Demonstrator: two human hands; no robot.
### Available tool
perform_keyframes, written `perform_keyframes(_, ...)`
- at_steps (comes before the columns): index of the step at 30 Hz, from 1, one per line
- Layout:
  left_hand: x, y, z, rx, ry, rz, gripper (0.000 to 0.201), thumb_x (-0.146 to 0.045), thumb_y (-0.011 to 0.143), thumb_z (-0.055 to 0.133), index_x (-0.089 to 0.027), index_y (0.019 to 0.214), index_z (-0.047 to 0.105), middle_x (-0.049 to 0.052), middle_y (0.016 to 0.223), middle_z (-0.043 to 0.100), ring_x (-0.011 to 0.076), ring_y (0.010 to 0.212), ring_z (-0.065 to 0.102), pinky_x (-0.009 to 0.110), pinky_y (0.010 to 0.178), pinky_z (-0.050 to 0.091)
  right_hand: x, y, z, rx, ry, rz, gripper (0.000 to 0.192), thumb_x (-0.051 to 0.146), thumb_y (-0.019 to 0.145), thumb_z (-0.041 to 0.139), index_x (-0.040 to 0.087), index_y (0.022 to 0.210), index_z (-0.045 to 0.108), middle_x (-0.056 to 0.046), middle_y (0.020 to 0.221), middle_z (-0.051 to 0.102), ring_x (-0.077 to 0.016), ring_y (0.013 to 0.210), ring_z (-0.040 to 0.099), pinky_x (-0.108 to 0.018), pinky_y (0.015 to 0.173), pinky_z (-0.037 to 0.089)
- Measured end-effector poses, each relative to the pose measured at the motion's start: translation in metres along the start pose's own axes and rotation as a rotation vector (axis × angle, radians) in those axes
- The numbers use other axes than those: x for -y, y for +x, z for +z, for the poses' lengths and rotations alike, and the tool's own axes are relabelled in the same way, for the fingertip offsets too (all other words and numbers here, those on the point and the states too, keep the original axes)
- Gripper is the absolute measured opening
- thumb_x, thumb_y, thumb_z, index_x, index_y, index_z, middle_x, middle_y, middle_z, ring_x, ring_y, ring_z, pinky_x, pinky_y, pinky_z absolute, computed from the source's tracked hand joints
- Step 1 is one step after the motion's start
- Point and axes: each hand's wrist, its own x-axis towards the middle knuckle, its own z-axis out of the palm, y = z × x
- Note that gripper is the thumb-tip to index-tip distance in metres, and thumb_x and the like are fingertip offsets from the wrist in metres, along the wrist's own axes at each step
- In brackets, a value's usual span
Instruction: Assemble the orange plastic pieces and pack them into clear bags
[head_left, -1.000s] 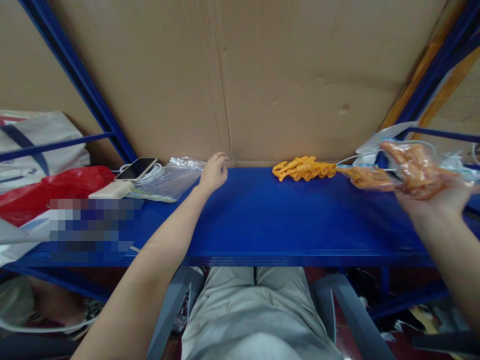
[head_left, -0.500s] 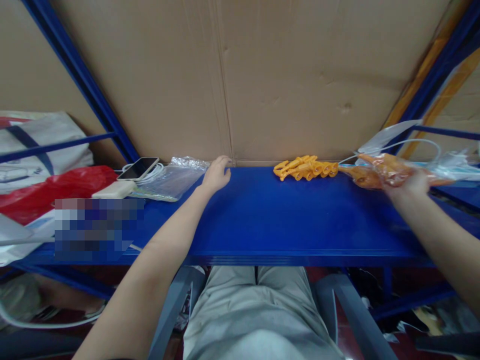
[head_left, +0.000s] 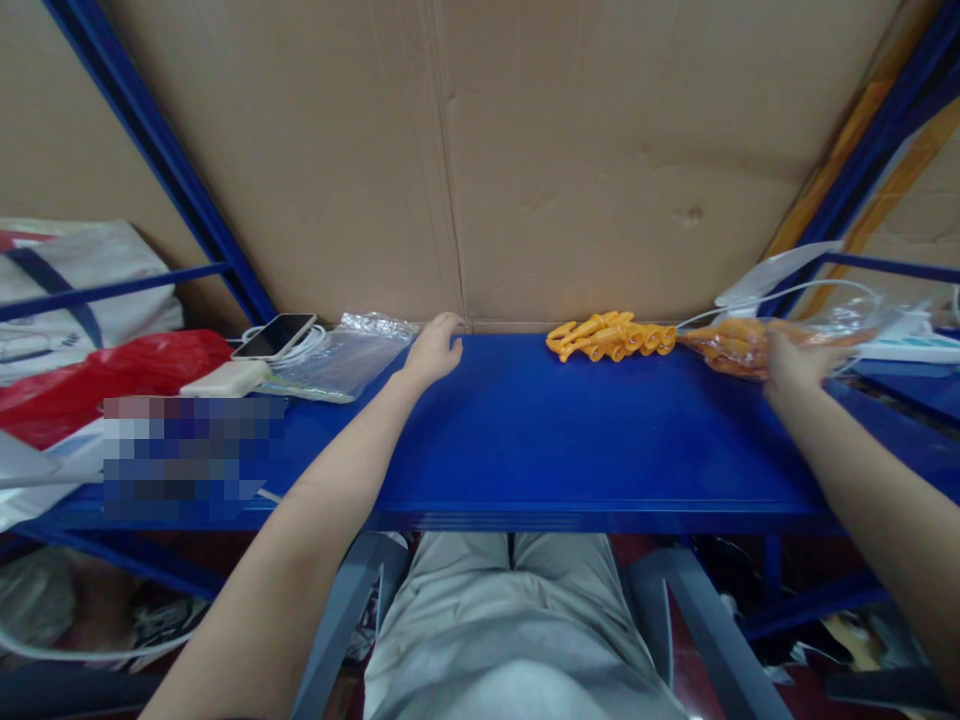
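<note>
My left hand (head_left: 437, 346) rests near the back edge of the blue table (head_left: 525, 430), fingers loosely stretched and thumb apart, with nothing in it. Just left of it lies a flat clear plastic bag (head_left: 337, 360). On the right, my right hand (head_left: 796, 366) is closed on a clear plastic bag of orange plastic pieces (head_left: 726, 345); its fingertips are partly hidden by the bag. Between the hands, nearer the right one, a row of loose orange plastic pieces (head_left: 611, 336) with round open ends lies against the back.
At left are a phone (head_left: 275, 336) on a coiled white cable, a white block (head_left: 227, 380), a red plastic bag (head_left: 120, 375) and a pale cloth bag (head_left: 127, 285). A cardboard wall (head_left: 562, 150) closes the back. Blue frame posts (head_left: 165, 160) rise at both sides.
My right hand has moved a little left and lowered the bag of orange pieces, which now lies flatter beside the loose row. My left hand has stayed in place.
</note>
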Motion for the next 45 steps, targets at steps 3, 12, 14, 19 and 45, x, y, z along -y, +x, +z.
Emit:
perform_keyframes(3, 0.0, 0.0, 0.0, -0.004, -0.002, 0.0, 0.032, -0.011, 0.078, 0.051, -0.019, 0.107, 0.062, 0.01, 0.117, 0.064, 0.0246, 0.116, 0.059, 0.04, 0.109, 0.045, 0.02, -0.02, -0.022, 0.059, -0.156, 0.076, 0.117, 0.016, 0.067, 0.075, -0.011, 0.155, 0.002, -0.036, 0.161, -0.004, -0.0307, 0.154, 0.0, -0.039, 0.122, 0.006)
perform_keyframes(12, -0.001, 0.0, 0.001, 0.017, 0.036, 0.012, 0.033, -0.01, 0.078, 0.051, -0.017, 0.109, 0.062, 0.01, 0.118, 0.065, 0.024, 0.116, 0.06, 0.04, 0.109, 0.046, 0.015, -0.045, -0.02, 0.365, -0.538, -0.376, 0.085, 0.059, 0.089, 0.047, 0.006, 0.154, 0.032, -0.026, 0.161, 0.027, -0.0388, 0.151, 0.016, -0.068, 0.116, 0.008)
perform_keyframes(14, -0.002, 0.0, 0.001, 0.029, 0.044, 0.012, 0.033, -0.01, 0.079, 0.05, -0.016, 0.11, 0.062, 0.01, 0.118, 0.065, 0.0236, 0.116, 0.06, 0.04, 0.109, 0.045, 0.012, -0.045, -0.017, 0.362, -0.609, -0.434, 0.086, 0.06, 0.088, 0.048, 0.007, 0.154, 0.03, -0.024, 0.161, 0.028, -0.0393, 0.15, 0.018, -0.071, 0.114, 0.012)
perform_keyframes(19, -0.006, -0.001, -0.001, 0.054, 0.056, 0.007, 0.034, -0.009, 0.08, 0.05, -0.016, 0.111, 0.062, 0.01, 0.118, 0.066, 0.0235, 0.116, 0.061, 0.04, 0.109, 0.045, 0.012, -0.047, -0.015, 0.331, -0.721, -0.472, 0.066, 0.044, 0.095, 0.039, 0.005, 0.148, 0.038, -0.027, 0.155, 0.036, -0.04, 0.146, 0.026, -0.073, 0.11, 0.021)
perform_keyframes(45, -0.007, -0.007, -0.032, 0.398, 0.57, -0.632, 0.054, -0.023, 0.088, 0.049, -0.012, 0.141, 0.049, 0.021, 0.148, 0.049, 0.0366, 0.139, 0.042, 0.055, 0.11, 0.037, 0.012, -0.047, 0.009, 0.567, -0.375, -1.283, 0.047, 0.03, 0.089, 0.046, 0.017, 0.132, 0.061, -0.02, 0.148, 0.05, -0.0378, 0.135, 0.048, -0.066, 0.105, 0.038)
